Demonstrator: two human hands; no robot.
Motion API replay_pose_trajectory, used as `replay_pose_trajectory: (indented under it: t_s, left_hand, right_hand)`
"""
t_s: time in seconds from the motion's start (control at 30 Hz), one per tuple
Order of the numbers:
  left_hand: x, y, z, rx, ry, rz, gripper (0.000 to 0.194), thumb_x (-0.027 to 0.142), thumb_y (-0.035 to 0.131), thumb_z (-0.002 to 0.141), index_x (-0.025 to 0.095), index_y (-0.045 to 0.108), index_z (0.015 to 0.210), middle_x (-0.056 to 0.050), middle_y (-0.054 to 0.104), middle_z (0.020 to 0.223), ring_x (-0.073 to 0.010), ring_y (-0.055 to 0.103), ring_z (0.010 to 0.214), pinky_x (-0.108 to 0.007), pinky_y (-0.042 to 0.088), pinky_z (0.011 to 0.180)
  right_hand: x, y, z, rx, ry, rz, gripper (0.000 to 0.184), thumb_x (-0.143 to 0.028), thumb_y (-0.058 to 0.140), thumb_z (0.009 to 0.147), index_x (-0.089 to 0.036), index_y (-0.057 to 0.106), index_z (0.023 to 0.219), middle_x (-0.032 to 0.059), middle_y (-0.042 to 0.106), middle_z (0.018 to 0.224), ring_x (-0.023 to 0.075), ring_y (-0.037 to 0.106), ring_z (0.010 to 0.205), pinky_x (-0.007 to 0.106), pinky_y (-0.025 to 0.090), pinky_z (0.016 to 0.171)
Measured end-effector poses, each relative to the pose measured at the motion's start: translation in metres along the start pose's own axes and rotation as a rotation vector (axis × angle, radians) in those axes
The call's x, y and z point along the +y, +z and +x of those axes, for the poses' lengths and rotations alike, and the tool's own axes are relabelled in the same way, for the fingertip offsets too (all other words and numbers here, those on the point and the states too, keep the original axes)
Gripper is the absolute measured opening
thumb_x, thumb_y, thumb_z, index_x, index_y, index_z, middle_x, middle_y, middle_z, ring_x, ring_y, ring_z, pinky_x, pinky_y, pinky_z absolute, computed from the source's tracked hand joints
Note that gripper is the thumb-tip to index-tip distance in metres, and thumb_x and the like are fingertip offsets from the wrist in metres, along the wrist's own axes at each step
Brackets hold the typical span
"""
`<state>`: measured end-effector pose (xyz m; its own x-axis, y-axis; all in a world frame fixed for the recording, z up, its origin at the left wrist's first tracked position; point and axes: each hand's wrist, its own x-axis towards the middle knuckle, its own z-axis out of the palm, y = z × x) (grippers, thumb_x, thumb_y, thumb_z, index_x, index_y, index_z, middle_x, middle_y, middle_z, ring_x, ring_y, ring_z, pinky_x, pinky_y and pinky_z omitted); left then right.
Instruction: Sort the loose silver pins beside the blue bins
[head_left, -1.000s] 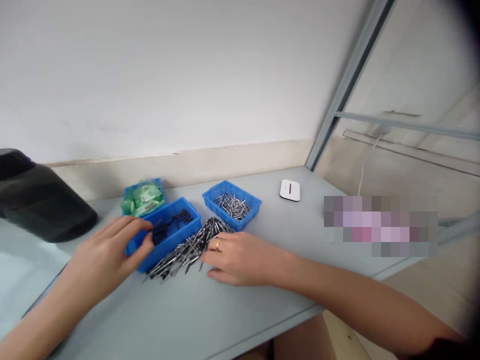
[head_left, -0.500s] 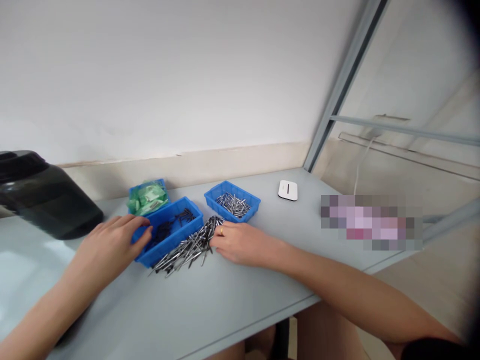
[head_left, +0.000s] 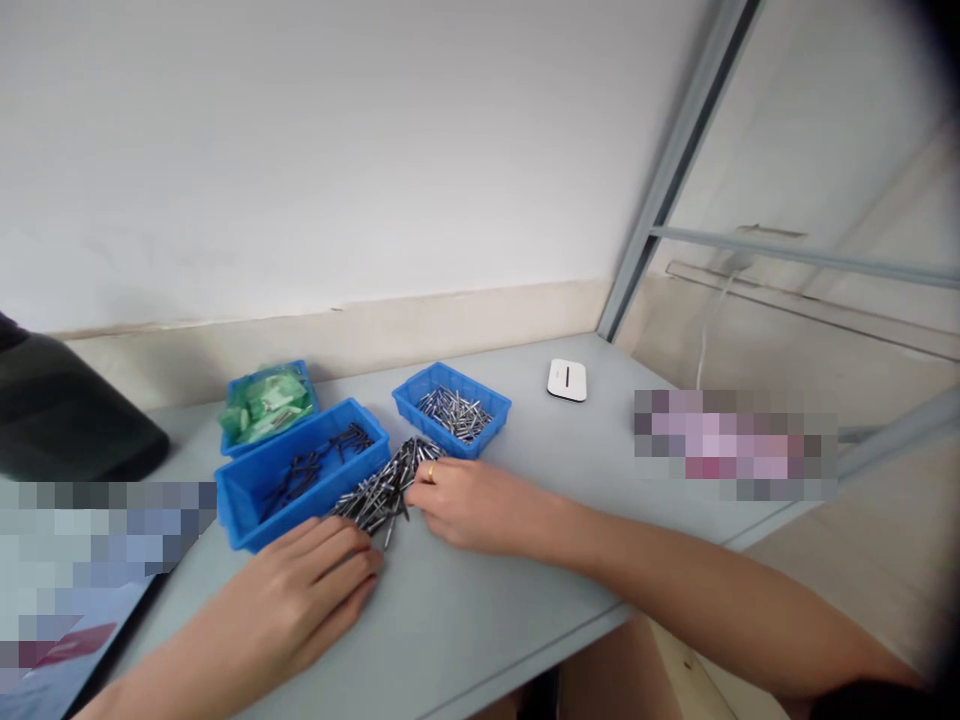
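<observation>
On the grey table lies a loose pile of thin silver and black metal rods (head_left: 375, 495). My left hand (head_left: 315, 580) rests at the pile's near left end, fingers together and curled, tips on the rods. Around the pile's right end, the fingers of my right hand (head_left: 457, 500) are curled, with a gold ring on one. What either hand pinches is hidden. Behind my left hand stands a long blue bin (head_left: 247, 480) with dark rods (head_left: 300, 475) in it. Past the pile's far end is another blue bin (head_left: 491, 430), holding short silver rods (head_left: 454, 412).
A third blue bin (head_left: 225, 435) with green plastic packets (head_left: 270, 400) sits at the back left, near a dark bottle (head_left: 75, 420). A white square device (head_left: 567, 380) lies to the right. A metal frame post (head_left: 667, 170) rises at the table's back right corner.
My left hand has moved from over the long blue bin, right and nearer, to the rod pile's left end. My right hand stays at the pile's right end, its fingers shifting slightly.
</observation>
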<state>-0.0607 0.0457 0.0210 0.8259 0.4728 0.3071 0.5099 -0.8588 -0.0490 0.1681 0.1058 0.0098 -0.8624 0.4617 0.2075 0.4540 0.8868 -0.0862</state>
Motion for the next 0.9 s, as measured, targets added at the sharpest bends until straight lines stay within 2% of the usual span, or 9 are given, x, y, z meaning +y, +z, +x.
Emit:
replay_pose_trajectory:
  t_s: [0.17, 0.4, 0.57, 0.9]
  left_hand:
    - [-0.008, 0.006, -0.005, -0.053, -0.053, -0.014, 0.018, 0.018, 0.045, 0.094, 0.018, 0.063, 0.099, -0.004, 0.065, 0.086, -0.0174, 0.06, 0.078, -0.029, 0.048, 0.069]
    - [-0.011, 0.01, -0.008, -0.056, -0.09, -0.03, 0.02, 0.021, 0.045, 0.095, 0.019, 0.065, 0.099, -0.003, 0.064, 0.086, -0.0162, 0.061, 0.079, -0.027, 0.048, 0.071]
    - [-0.01, 0.008, -0.008, -0.098, -0.107, -0.033, 0.022, 0.02, 0.043, 0.096, 0.019, 0.065, 0.098, -0.004, 0.065, 0.091, -0.0167, 0.06, 0.081, -0.029, 0.049, 0.073]
    - [-0.006, 0.008, -0.008, -0.027, -0.091, -0.077, 0.02, 0.016, 0.046, 0.094, 0.017, 0.062, 0.104, -0.005, 0.065, 0.088, -0.0183, 0.06, 0.082, -0.031, 0.049, 0.074]
  right_hand:
    - [-0.001, 0.001, 0.001, -0.004, 0.029, 0.057, 0.013, -0.006, 0.046, 0.087, -0.015, 0.056, 0.089, 0.0058, 0.058, 0.092, 0.0155, 0.055, 0.084, 0.026, 0.045, 0.076]
    - [-0.003, -0.003, 0.001, -0.015, 0.082, 0.107, 0.014, -0.006, 0.046, 0.086, -0.014, 0.056, 0.093, 0.0063, 0.058, 0.095, 0.0156, 0.056, 0.087, 0.026, 0.045, 0.075]
    - [-0.004, 0.003, 0.003, 0.003, 0.146, 0.083, 0.017, -0.005, 0.041, 0.088, -0.014, 0.056, 0.09, 0.0057, 0.057, 0.09, 0.0155, 0.056, 0.081, 0.028, 0.044, 0.072]
    - [-0.004, 0.004, 0.0, 0.02, 0.154, 0.047, 0.019, 0.0, 0.041, 0.083, -0.015, 0.053, 0.087, 0.0048, 0.055, 0.088, 0.0157, 0.052, 0.079, 0.028, 0.044, 0.071]
